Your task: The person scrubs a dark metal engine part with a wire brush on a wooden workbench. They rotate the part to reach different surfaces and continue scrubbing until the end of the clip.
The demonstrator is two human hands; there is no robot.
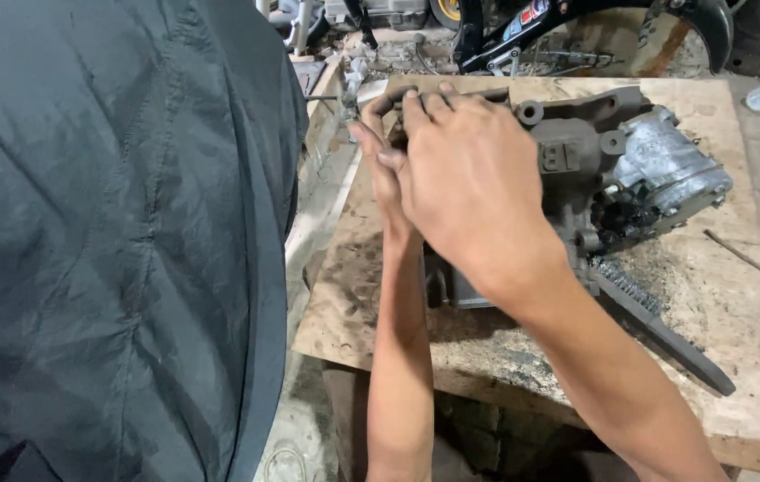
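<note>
Hands at work on a grimy, dark grey cast-metal engine casing (576,152) that lies on a stained, oil-marked plywood table (755,375). We see our right hand (473,178) laid flat over the near-left end of the casing, its fingers (424,105) pressed side by side and curled over the casing's top edge. Our left hand (380,170) comes up just beside it on the casing's left flank, mostly hidden behind the right; its fingers look pressed against the metal, though we cannot tell whether they pinch anything. To the casing's right end sits a paler, silvery aluminium section (670,170), cleaner than the rest. Just in front of the casing lies a long black-handled wire brush (656,326), bristles up, with dark grit scattered around it. We judge the work to be in its middle: part of the casing appears scrubbed bright, the brush is put down, and much of the body is still coated in grime. A thin rusty rod (741,254) rests on the table right of the casing, and a black motorcycle frame (576,22) stands beyond it.
</note>
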